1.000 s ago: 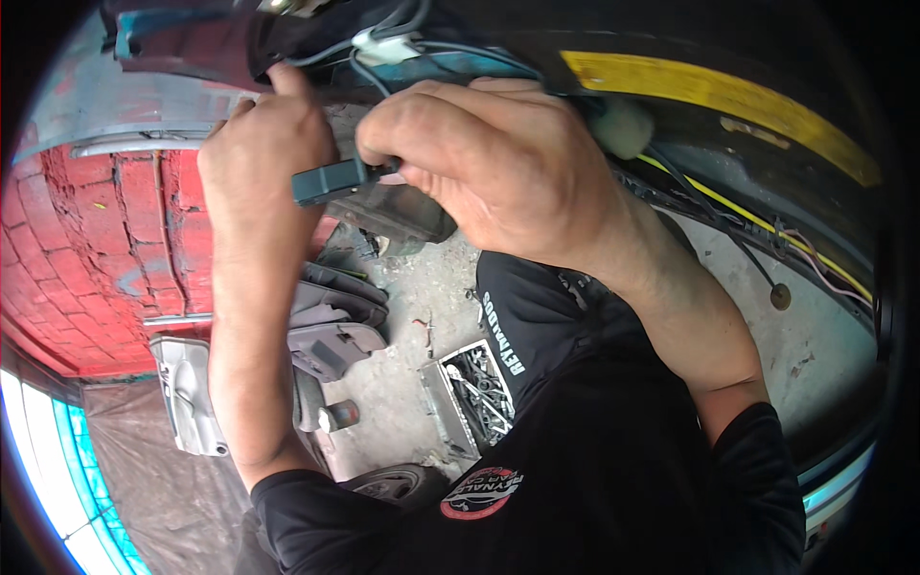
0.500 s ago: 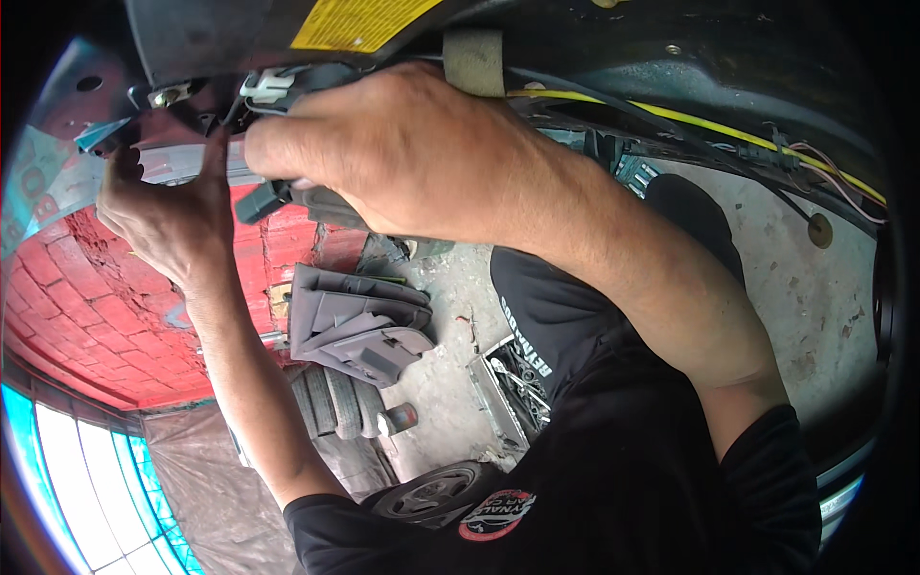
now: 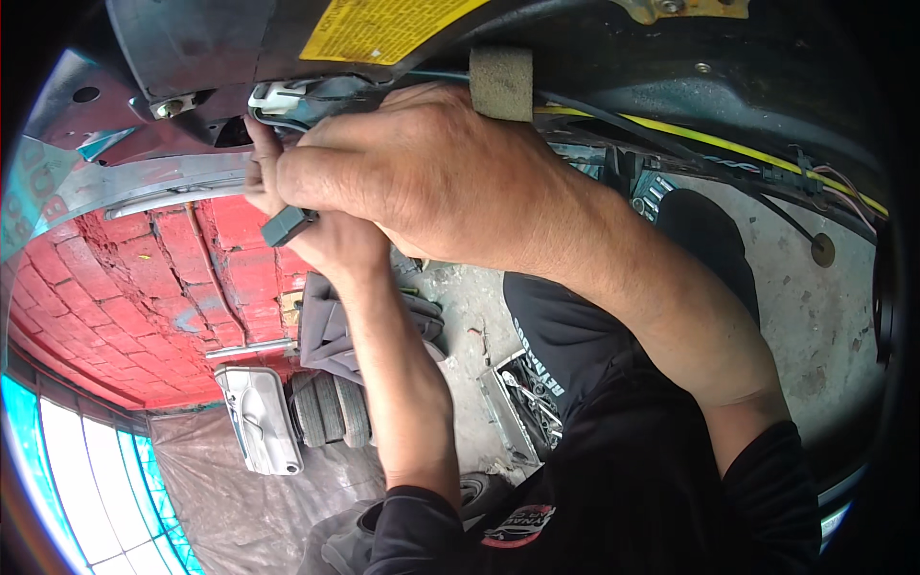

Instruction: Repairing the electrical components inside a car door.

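- Left hand (image 3: 331, 241): now shifted from the dark, blue-edged metal panel (image 3: 103, 144) to beside the right hand (image 3: 412, 165); index finger raised just below the white plastic clip (image 3: 276, 97), grip hidden.
- Right fingers: curled together; the rectangular black plastic block (image 3: 287, 227) still juts out beneath, its hold undeterminable.
- Meaning: both hands apparently attend to one spot of wiring.

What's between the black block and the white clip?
In the head view, parts of the left hand and right hand lie between the black block and the white clip.
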A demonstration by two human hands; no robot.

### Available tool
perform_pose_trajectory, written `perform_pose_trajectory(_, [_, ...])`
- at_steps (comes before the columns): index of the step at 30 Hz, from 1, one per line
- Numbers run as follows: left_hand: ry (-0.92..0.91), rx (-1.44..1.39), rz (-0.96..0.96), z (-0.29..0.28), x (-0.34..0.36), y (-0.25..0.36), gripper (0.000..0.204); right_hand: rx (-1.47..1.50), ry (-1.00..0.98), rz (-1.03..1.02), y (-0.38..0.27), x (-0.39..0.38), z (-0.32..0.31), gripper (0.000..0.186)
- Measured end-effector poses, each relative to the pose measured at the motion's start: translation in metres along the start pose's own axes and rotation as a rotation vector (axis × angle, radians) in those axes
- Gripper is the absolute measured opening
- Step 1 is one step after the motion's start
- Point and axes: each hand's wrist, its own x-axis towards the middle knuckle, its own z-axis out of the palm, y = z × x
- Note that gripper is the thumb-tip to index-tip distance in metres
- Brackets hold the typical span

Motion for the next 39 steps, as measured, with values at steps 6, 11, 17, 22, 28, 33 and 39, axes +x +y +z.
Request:
perform_pose_trajectory(6, [-0.104,-0.285,0.066,0.009,-0.009,-0.025,0.091,0.003,0.047,0.005,-0.004,-0.010,0.007,0.012])
perform_pose_trajectory(11, [-0.266,-0.282,-0.135,-0.007,-0.019,-0.006,0.097,0.049,0.061,0.032,-0.001,-0.015,0.004,0.011])
perform_pose_trajectory(17, [-0.328,-0.171,-0.110,-0.010,-0.025,-0.012,0.099,0.053,0.036,0.074,-0.006,-0.009,0.003,0.009])
perform_pose_trajectory(22, [-0.352,-0.234,-0.145,-0.013,-0.032,-0.019,0.100,0.060,0.104,0.097,-0.006,-0.015,0.010,0.018])
perform_pose_trajectory(28, [-0.392,-0.244,-0.204,-0.018,-0.023,-0.028,0.101,-0.040,0.005,0.038,-0.015,0.001,0.010,0.015])
perform_pose_trajectory(33, [-0.433,-0.345,-0.292,0.004,-0.048,-0.035,0.101,-0.082,0.036,0.000,-0.003,-0.017,0.011,0.008])
perform_pose_trajectory(39, [-0.403,-0.431,-0.430,-0.007,-0.043,-0.045,0.102,0.478,0.062,0.388,-0.006,-0.011,0.017,0.019])
